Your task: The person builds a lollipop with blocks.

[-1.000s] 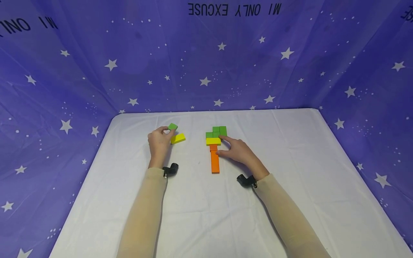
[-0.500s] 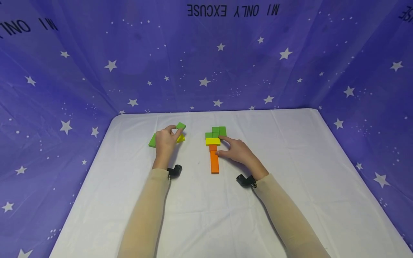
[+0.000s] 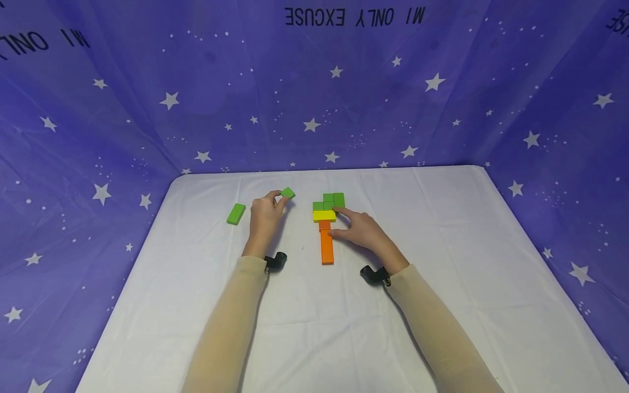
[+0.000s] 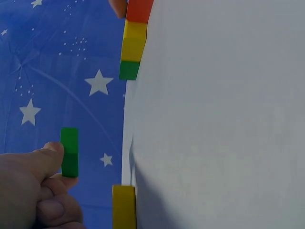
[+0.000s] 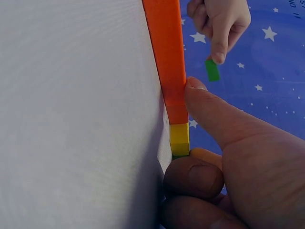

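Between thumb and finger, my left hand [image 3: 265, 221] pinches a small green block [image 3: 287, 192], held up off the table in the left wrist view. To its right lies a flat figure of blocks: a long orange block [image 3: 326, 248], a short darker orange block [image 3: 325, 225], a yellow block [image 3: 324, 216] across it and several green blocks [image 3: 339, 200] at the far end. My right hand [image 3: 367, 233] rests along the figure's right side. Its thumb touches the orange part, and its forefinger reaches the green blocks.
A loose green block [image 3: 236, 214] lies left of my left hand. Another yellow block [image 4: 124, 207] shows low in the left wrist view, hidden by the hand in the head view. A white cloth covers the table [image 3: 314, 327]; a starry purple curtain [image 3: 275, 98] hangs behind.
My left hand has moved right with the pinched green block, toward the figure. The loose green block has come into sight, and the loose yellow block is now covered. My right hand stays put.
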Action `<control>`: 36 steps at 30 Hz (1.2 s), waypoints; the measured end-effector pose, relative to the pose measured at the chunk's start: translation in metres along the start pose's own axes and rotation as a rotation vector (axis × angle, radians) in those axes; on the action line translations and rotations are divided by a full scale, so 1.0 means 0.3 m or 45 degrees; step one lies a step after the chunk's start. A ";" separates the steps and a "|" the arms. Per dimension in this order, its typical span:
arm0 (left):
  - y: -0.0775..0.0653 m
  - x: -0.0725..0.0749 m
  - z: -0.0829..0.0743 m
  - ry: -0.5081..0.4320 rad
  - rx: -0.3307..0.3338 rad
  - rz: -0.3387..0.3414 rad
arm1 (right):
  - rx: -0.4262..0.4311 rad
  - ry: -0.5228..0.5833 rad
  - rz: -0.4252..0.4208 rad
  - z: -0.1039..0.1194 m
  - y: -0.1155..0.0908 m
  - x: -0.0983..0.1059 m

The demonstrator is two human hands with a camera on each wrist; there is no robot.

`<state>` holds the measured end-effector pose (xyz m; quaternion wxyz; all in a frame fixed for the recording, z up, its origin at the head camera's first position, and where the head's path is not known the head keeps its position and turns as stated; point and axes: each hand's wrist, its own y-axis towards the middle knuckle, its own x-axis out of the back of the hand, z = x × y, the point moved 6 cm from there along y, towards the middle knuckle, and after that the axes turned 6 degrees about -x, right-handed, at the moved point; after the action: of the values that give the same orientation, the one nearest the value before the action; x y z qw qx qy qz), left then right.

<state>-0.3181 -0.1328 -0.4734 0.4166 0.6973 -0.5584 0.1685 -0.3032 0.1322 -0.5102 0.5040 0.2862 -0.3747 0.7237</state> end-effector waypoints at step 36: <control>0.045 -0.158 -0.056 -0.110 0.050 0.169 | 0.022 -0.007 -0.014 -0.009 0.013 -0.004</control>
<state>-0.3417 -0.0899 -0.4913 0.3664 0.6733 -0.6175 0.1765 -0.3067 0.1331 -0.5137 0.5043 0.2945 -0.3682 0.7234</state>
